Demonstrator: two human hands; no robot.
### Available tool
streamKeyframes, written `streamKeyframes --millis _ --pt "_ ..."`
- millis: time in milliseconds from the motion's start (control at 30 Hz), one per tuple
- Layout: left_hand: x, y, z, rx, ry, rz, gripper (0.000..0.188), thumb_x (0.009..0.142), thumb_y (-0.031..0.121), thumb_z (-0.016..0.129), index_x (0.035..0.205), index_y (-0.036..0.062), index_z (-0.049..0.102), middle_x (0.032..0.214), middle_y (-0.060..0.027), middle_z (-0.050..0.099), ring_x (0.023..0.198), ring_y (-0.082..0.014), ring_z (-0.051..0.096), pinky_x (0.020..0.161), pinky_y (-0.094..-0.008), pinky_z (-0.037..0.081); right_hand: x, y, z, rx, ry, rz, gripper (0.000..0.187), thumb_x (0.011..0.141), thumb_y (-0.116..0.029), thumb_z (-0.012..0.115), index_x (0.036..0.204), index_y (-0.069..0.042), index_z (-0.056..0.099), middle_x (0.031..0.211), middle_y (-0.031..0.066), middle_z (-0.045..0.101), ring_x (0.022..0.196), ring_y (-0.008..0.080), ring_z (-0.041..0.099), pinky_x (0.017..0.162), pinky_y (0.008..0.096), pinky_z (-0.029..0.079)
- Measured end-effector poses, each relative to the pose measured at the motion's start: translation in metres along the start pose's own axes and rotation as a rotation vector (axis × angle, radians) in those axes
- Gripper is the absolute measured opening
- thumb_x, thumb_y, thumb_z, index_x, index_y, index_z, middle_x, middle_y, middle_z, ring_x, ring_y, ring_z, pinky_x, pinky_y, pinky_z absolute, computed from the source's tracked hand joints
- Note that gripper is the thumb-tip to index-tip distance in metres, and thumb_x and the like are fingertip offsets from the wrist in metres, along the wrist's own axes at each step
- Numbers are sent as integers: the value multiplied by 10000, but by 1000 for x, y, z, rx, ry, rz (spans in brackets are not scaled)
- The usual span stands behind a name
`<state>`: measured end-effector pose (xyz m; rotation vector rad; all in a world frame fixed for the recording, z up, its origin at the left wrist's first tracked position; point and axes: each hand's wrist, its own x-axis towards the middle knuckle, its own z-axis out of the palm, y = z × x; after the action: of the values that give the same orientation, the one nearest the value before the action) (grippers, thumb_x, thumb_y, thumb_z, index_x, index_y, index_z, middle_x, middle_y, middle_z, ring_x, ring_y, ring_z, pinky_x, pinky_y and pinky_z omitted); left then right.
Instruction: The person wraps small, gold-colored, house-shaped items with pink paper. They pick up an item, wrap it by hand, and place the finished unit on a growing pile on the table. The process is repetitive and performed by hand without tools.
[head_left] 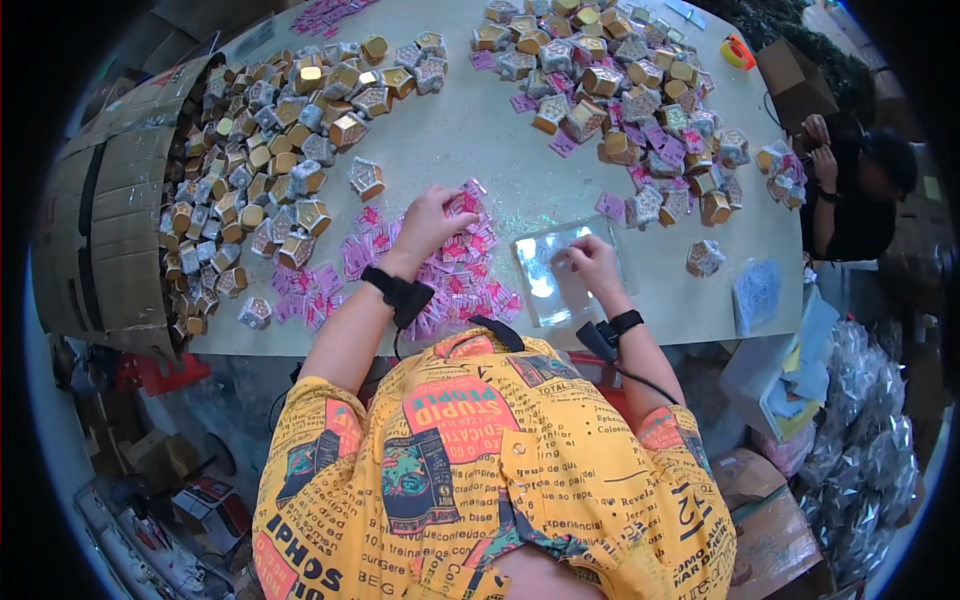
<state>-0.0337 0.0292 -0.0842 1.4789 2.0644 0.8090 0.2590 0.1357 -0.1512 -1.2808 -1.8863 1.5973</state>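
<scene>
My left hand (432, 230) is at the far end of a pile of small pink printed tags (455, 275), its thumb and forefinger closed on a pink tag (472, 188). My right hand (594, 266) is over a flat, shiny stack of clear plastic sheets or bags (545, 295). Its fingertips are pinched together, and whatever is between them is too small to make out. Dark bands with small boxes circle both wrists. Left of the tags, a silver-and-gold five-sided ornament (366, 178) lies apart from a big heap of similar ornaments (290, 140).
A cardboard box (125, 200) lies on its side at the left, ornaments spilling out. Another heap of ornaments mixed with pink tags (620, 100) covers the far right. Tape (738, 53) lies beyond. A clear bag (757, 297) rests near the right edge, where another person (858, 190) handles ornaments.
</scene>
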Motion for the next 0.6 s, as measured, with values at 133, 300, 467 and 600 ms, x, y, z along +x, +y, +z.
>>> streamKeyframes --millis 133,300,467,600 --pt "-26 12 1 -176 -8 -33 507 690 274 751 1066 -41 619 927 -136 620 826 -211 587 749 -307 467 -3 -13 -4 316 -22 77 84 795 -31 614 860 22 608 682 46 598 553 89 554 479 225 438" --pt "-29 22 -3 -232 -30 -66 509 699 262 755 1079 -44 611 983 -132 623 863 -186 590 774 -292 470 5 -14 -5 241 6 48 91 765 -32 651 834 20 622 683 64 618 569 118 571 519 249 461" --pt "-38 18 -3 -227 19 -13 513 719 292 734 1096 -32 608 960 -169 640 866 -236 624 771 -317 484 -2 17 -15 -385 40 -34 106 738 -40 610 813 6 668 750 143 656 668 249 629 645 338 499" --pt "-48 16 0 -234 -18 -59 521 719 285 741 1115 -25 603 956 -155 634 863 -223 616 773 -308 477 -12 -5 -8 -514 12 -56 156 758 -73 562 835 -25 689 817 172 652 782 317 630 721 382 498"
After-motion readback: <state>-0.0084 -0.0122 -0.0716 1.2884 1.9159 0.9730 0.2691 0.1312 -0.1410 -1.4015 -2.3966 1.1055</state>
